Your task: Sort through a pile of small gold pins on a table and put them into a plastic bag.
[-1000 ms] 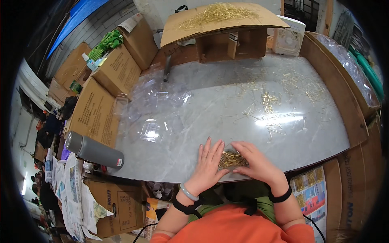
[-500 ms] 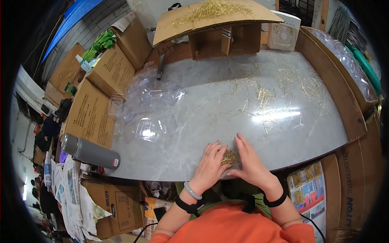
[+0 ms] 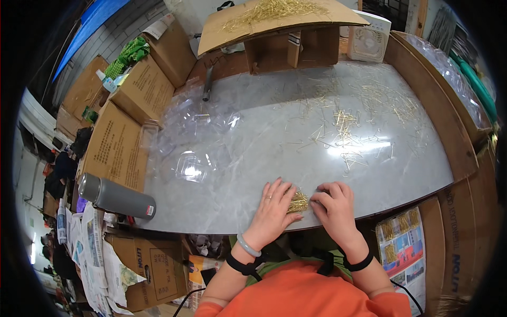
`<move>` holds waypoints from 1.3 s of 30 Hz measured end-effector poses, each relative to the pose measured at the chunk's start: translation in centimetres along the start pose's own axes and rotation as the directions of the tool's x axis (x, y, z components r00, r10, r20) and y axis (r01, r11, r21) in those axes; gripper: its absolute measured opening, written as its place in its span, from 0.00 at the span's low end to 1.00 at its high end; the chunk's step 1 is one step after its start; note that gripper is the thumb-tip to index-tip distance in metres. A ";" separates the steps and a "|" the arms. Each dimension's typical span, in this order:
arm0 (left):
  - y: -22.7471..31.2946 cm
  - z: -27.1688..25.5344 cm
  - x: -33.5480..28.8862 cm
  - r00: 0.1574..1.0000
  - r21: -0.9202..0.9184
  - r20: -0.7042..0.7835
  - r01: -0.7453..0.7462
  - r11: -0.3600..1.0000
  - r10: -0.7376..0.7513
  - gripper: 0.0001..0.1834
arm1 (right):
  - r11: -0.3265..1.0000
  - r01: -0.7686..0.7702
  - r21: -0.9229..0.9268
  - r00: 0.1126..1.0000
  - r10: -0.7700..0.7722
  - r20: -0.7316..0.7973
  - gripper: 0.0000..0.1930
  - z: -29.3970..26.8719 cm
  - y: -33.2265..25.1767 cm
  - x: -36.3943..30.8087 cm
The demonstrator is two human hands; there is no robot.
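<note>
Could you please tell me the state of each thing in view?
Gold wire bundle, gathered together
Left hand, fingers extended against the bundle
Right hand, fingers curled beside the bundle
Loose gold wires, scattered
Gray bottle, capped
Clear plastic pieces, spread loosely
White fan, upright; cannot tell if running
Back cardboard box, open-fronted

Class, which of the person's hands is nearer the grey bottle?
Left. The left hand lies right of the grey bottle, against the gold wire bundle; the right hand is farther right, beyond that bundle.
</note>
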State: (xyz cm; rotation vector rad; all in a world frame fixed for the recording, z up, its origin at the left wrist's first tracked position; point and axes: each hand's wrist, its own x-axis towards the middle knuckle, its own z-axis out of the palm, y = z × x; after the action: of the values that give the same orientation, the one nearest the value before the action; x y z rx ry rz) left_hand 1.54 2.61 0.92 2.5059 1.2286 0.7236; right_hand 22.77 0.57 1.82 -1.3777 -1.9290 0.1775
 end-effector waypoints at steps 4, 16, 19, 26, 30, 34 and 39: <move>0.3 0.0 -0.1 1.000 -0.017 -0.005 -0.008 1.000 0.008 0.37 | 1.000 -0.006 0.016 0.998 0.007 -0.063 0.07 1.8 0.1 1.3; -0.1 -0.7 -0.7 0.992 -0.312 -0.058 0.085 0.946 -0.108 0.60 | 0.958 0.231 0.170 0.926 -0.270 0.263 0.24 2.1 -0.8 1.2; -1.8 -2.0 -1.3 0.999 -0.304 -0.006 0.031 0.952 -0.034 0.61 | 0.959 0.254 0.128 0.918 -0.281 0.280 0.24 2.4 -0.3 1.0; -2.2 -4.6 -1.1 0.987 -0.028 0.127 0.104 0.994 -0.100 0.53 | 0.955 0.283 0.092 0.925 -0.297 0.237 0.22 2.2 -2.4 1.8; -2.1 -4.7 -0.5 0.985 -0.041 0.140 0.105 0.994 -0.099 0.52 | 0.943 0.285 0.172 0.921 -0.319 0.224 0.22 3.2 -1.2 1.3; -2.0 -4.8 -0.2 0.978 -0.034 0.165 0.132 0.991 -0.125 0.47 | 0.918 0.192 0.346 0.926 -0.286 0.245 0.22 2.6 -0.7 1.5; -1.5 -3.6 -0.3 0.950 -0.005 0.143 0.280 0.960 -0.276 0.35 | 0.950 0.184 0.251 0.947 -0.240 0.215 0.22 2.1 -2.4 1.2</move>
State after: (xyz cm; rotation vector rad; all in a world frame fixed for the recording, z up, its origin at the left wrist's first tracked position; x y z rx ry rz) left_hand -1.52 3.34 3.21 2.2540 1.4688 0.4802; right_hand 19.45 1.26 2.15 -1.0249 -2.1670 0.4671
